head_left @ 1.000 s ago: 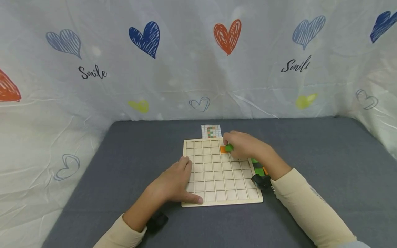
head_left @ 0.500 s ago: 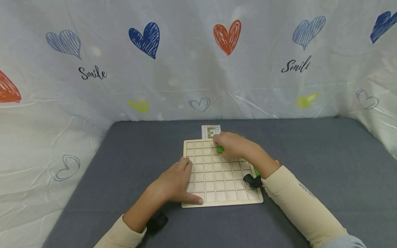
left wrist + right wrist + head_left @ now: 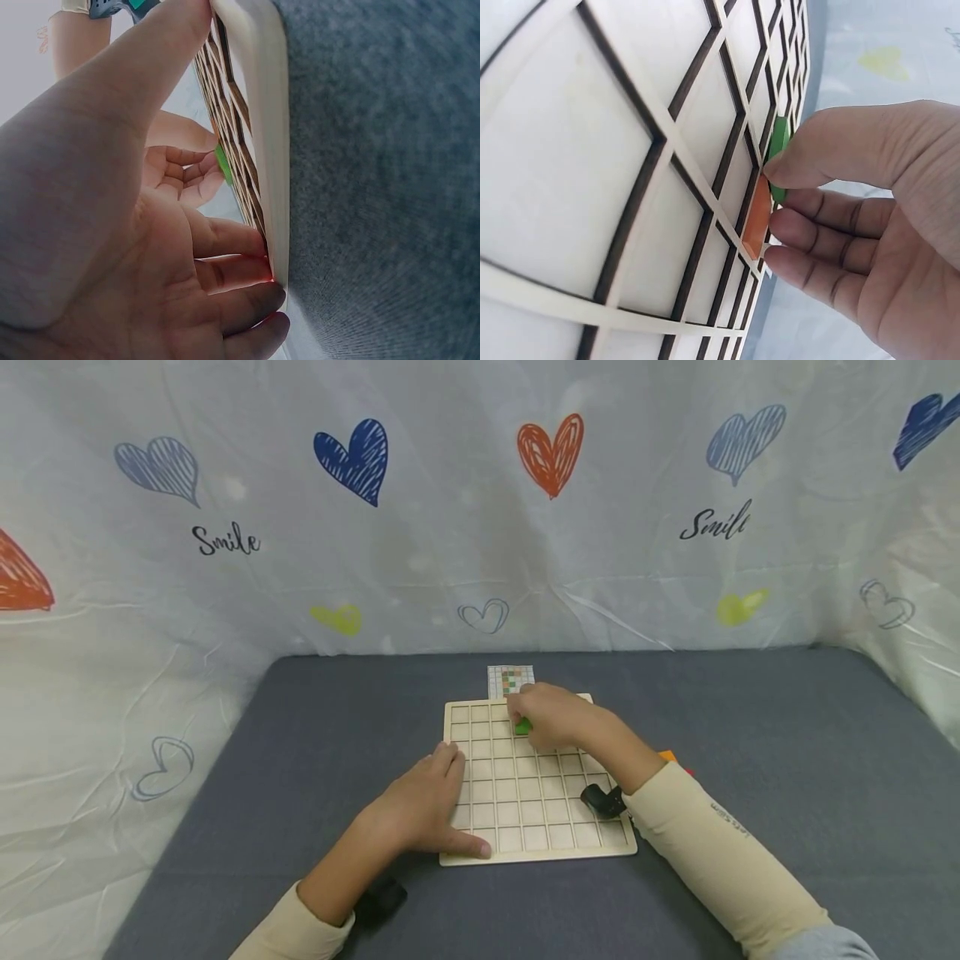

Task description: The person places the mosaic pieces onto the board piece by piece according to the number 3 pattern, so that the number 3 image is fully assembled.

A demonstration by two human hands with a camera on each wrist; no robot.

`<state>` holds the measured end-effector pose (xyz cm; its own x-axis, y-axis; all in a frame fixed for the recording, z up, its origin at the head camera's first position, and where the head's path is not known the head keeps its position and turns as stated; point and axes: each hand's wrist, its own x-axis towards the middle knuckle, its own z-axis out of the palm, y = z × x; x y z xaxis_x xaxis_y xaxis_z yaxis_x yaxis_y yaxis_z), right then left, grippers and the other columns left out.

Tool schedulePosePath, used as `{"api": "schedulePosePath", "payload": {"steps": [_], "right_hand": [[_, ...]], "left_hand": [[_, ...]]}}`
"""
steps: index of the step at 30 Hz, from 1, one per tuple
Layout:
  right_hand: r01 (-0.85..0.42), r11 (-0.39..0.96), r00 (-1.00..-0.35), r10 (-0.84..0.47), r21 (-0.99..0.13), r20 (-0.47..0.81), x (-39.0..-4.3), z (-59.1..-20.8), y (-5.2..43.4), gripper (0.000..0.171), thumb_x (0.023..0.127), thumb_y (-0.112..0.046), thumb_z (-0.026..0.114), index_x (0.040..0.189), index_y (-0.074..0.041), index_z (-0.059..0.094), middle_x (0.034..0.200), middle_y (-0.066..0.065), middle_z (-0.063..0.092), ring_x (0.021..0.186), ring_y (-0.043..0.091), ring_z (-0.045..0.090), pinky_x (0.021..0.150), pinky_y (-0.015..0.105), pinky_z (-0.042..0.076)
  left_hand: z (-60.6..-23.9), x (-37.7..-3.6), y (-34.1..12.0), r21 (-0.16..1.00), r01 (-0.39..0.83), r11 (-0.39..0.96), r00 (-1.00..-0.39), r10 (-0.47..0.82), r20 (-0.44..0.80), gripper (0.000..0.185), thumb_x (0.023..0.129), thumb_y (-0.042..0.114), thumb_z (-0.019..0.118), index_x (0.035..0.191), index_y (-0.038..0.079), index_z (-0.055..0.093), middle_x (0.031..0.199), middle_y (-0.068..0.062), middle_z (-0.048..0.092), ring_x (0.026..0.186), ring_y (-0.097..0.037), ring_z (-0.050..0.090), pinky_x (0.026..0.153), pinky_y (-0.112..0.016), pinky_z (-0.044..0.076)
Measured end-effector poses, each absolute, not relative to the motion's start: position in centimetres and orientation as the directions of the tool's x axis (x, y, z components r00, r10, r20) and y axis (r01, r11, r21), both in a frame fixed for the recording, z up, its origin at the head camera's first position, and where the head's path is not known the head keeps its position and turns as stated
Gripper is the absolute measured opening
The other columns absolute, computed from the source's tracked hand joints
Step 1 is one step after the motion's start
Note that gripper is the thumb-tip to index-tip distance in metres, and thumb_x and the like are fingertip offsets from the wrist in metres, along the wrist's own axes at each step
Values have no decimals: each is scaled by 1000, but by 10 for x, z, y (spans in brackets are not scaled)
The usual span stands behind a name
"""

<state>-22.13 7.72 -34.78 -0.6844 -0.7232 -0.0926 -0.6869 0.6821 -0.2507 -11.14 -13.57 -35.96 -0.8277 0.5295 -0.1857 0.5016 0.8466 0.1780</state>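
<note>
The right hand, pinching a green tile, had moved left past the orange tile, probably toward the neighbouring cell; the left hand lay flat, steadying the board.

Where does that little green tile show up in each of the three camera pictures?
Head: green tile at the right hand's fingertips, far part of the wooden grid board.
Left wrist: centre, thin green sliver.
Right wrist: upper right, pinched.
Shared landmark: the board.
</note>
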Motion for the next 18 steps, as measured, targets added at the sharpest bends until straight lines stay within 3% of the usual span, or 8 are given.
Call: {"api": "schedulePosePath", "payload": {"steps": [9, 14, 18], "right_hand": [[-700, 674, -682, -729, -237, -59, -220, -350, 76, 21, 69, 8, 56, 74, -12, 58, 75, -1, 51, 68, 13, 42, 61, 27, 37], [-697, 675, -688, -724, -242, -37, -218, -350, 76, 20, 69, 9, 53, 65, -11, 54, 67, -2, 41, 63, 12, 35, 55, 26, 31], [-705, 666, -683, -730, -246, -19, -216, -350, 77, 23, 68, 10, 51, 67, -12, 58, 67, -4, 43, 63, 12, 36, 56, 26, 33]], "left_hand": [[-359, -111, -135, 171, 504, 846, -831, 530, -169, 119, 59, 75, 60, 136, -9, 25, 137, -22, 25, 123, -35, 33, 97, -40, 32], [-360, -110, -136, 162, 512, 844, -828, 535, -167, 119, 60, 76, 59, 137, -8, 25, 138, -22, 24, 125, -36, 30, 99, -41, 31], [-360, -111, -136, 159, 514, 843, -828, 536, -166, 120, 60, 77, 57, 137, -8, 24, 139, -22, 23, 126, -34, 28, 99, -40, 30]]}}
